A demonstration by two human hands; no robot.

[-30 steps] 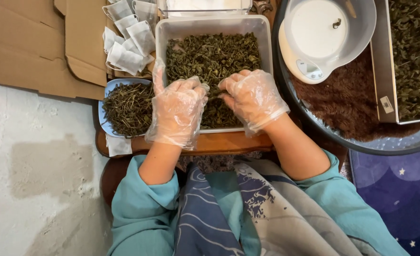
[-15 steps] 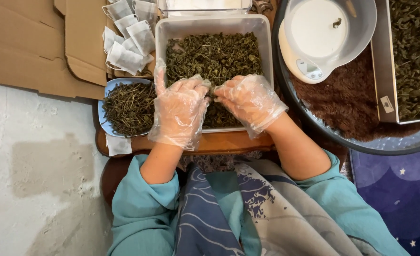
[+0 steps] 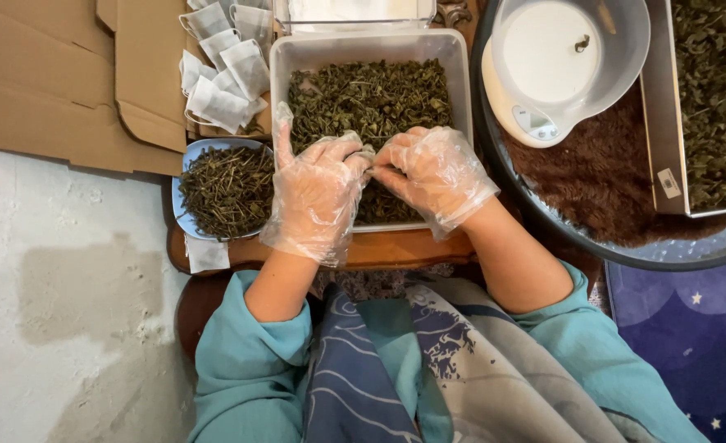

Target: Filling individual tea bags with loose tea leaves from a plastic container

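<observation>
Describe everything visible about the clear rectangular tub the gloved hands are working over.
The clear tub is a translucent plastic rectangle with rounded corners, sitting level on a wooden board. It holds a loose heap of dried green leaves. The left hand and right hand, both in thin clear gloves, meet fingertip to fingertip over its near half, hiding that edge.

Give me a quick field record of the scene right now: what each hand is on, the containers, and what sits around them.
left hand: clear glove, fingertips meeting the right hand over the tub
right hand: clear glove, fingertips pinched at dried leaves
tub: clear plastic, rectangular, filled with dried green leaves
blue dish: left of the tub, holds stems and twigs
sachets: small white filter bags piled above the dish
scale: white, round, right of the tub
support: wooden board
cardboard: flattened, far left
</observation>
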